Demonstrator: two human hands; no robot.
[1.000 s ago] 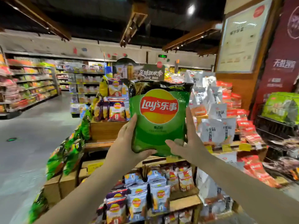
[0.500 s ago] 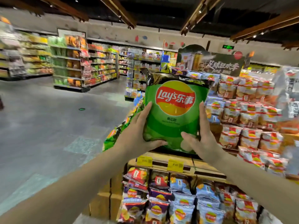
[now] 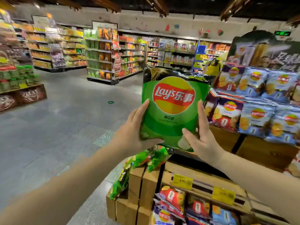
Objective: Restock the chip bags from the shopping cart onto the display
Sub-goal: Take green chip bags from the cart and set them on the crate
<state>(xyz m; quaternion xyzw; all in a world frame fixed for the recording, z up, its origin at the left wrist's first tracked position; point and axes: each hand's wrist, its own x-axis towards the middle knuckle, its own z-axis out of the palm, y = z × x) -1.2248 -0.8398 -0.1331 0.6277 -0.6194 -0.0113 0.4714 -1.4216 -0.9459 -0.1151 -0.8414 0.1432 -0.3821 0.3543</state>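
Bag upright between left hand and right hand, both gripping it.

- A tiered wooden display stand of pale planks and boxy crates stands on the grey speckled shop floor.
- Blue and purple chip bags lie stacked on its upper tier.
- Red and blue chip bags fill the lower tier, under yellow price tags.
- Green chip bags hang at its left corner.
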